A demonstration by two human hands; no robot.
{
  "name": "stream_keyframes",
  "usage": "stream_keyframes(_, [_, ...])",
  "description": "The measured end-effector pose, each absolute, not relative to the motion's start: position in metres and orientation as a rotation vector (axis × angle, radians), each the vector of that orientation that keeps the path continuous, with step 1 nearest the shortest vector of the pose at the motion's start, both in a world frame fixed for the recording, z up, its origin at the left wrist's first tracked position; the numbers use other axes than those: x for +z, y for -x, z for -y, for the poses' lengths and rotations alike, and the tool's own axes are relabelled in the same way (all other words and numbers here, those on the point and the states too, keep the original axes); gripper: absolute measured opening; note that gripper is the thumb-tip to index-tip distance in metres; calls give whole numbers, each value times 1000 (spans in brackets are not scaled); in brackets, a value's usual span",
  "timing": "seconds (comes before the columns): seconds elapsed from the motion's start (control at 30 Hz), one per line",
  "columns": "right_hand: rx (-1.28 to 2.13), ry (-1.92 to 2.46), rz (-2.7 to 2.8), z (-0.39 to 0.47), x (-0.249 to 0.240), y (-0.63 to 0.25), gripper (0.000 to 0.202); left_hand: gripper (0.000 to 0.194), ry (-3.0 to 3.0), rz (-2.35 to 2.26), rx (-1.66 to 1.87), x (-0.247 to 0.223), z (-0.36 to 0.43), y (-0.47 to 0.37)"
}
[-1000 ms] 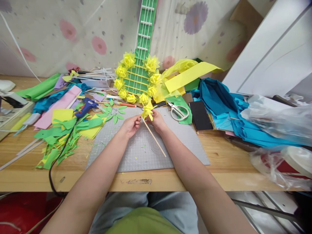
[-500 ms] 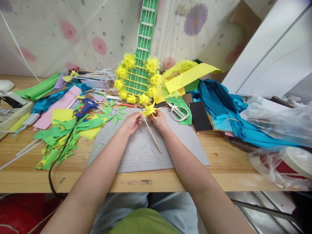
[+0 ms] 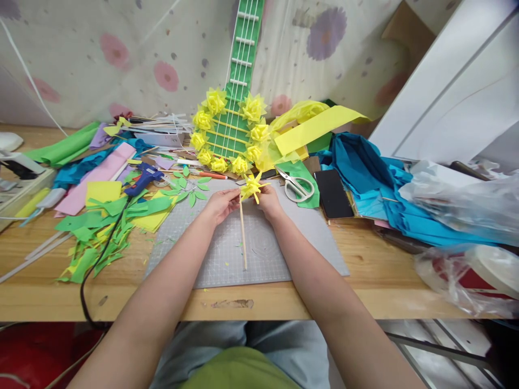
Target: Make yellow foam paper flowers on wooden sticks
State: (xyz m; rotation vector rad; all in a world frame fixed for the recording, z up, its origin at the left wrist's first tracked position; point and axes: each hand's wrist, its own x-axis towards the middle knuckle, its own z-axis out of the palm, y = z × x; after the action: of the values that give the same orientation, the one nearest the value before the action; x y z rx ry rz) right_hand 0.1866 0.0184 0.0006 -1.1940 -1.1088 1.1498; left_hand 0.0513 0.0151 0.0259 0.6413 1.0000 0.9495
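Note:
A yellow paper flower (image 3: 252, 187) with pointed petals is held between my two hands above the grey cutting mat (image 3: 219, 259). My right hand (image 3: 269, 202) pinches it from the right side. My left hand (image 3: 222, 205) is closed at the flower's left, its fingertips around the upper end of a thin wooden stick (image 3: 243, 235). The stick slants down toward me over the mat. Its top end meets the flower's edge; whether they are joined I cannot tell.
A green guitar shape (image 3: 229, 132) ringed with yellow paper flowers leans at the back. Scissors (image 3: 299, 188) and a black phone (image 3: 333, 193) lie right. Left are a blue glue gun (image 3: 142, 178), green paper leaves (image 3: 190, 189) and paper scraps (image 3: 87, 259). Blue paper (image 3: 365, 167) sits far right.
The stick's lower end has swung left, toward me, from a rightward slant to nearly straight. The flower has turned and shifted slightly right and nearer, with my left fingers moving along.

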Motion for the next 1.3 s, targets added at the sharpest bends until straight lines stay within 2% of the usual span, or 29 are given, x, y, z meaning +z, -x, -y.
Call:
stream_keyframes(0.27, [1156, 1184, 1001, -22, -3, -186, 27, 7, -671, -975, 893, 29, -18, -50])
stream_keyframes(0.53, [1129, 1146, 1082, -22, -7, -188, 14, 12, -624, -969, 931, 27, -20, -51])
stream_keyframes(1.07, [1194, 1105, 1039, -22, -5, -184, 25, 7, -621, -966, 971, 26, -23, -47])
stream_keyframes(1.3, [1196, 1165, 1077, -23, -7, -184, 19, 6, -654, -977, 993, 22, -25, -48])
